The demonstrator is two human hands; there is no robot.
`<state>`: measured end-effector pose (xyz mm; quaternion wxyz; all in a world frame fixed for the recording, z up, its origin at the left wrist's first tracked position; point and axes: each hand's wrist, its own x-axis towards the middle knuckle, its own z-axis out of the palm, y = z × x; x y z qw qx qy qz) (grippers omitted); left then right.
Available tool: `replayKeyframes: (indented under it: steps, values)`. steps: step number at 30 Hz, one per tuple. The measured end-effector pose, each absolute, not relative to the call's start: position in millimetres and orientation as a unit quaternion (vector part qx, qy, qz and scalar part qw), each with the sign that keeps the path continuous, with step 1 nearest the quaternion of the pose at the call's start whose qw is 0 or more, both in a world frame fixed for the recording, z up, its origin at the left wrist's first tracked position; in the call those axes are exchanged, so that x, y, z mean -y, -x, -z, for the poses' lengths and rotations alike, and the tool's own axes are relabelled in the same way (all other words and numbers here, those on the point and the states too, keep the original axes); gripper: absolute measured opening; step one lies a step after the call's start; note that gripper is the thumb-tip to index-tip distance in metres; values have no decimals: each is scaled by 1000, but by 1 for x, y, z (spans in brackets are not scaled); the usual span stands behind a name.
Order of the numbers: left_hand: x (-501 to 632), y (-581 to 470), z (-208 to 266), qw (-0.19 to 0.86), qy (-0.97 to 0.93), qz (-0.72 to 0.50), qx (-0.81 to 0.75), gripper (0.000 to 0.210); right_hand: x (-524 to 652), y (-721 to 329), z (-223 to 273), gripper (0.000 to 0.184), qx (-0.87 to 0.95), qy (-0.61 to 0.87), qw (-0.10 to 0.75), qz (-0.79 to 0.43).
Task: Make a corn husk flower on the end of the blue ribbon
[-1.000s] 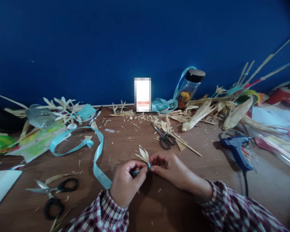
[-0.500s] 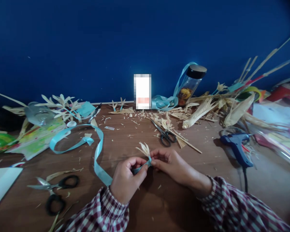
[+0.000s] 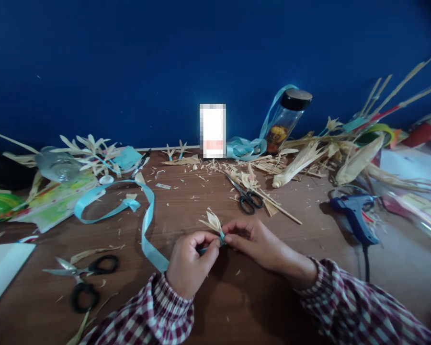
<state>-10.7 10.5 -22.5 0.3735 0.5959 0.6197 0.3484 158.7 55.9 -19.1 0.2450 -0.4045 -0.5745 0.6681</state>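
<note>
Between my hands is a small corn husk flower [image 3: 213, 221], its pale petals pointing up and light blue ribbon wrapped about its base. My left hand [image 3: 192, 261] is closed, pinching the light blue ribbon [image 3: 149, 235] close to the flower's base. From behind that hand the ribbon trails off and curls over the table to the left. With fingertips pinched at the base, my right hand [image 3: 256, 242] grips the flower from the right side. The fingers hide most of the wrapped part.
Open scissors [image 3: 79, 273] lie at the left, and a second pair [image 3: 246, 194] sits beyond my right hand. A blue glue gun [image 3: 355, 218] rests at the right with its cord. Dry husks [image 3: 298, 165], a leaning jar [image 3: 285, 120] and husk flowers [image 3: 91, 151] line the back.
The flower has turned slightly in my fingers, its petals shifting a little. Both hands keep their pinch in nearly the same place. The view has tilted slightly.
</note>
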Motion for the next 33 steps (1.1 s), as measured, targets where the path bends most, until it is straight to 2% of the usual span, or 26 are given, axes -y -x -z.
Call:
replayKeyframes:
  steps: [14,19,33]
  values:
    - [-12,10,20,348,-605,-387,-602,8,-55,-159,24,22,567,390,270,-674]
    - [-12,10,20,400,-565,-382,-612,12,-54,-156,23,26,524,407,294,-688]
    - [-16,15,16,451,-543,-321,-631,20,-54,-156,19,26,492,436,273,-702]
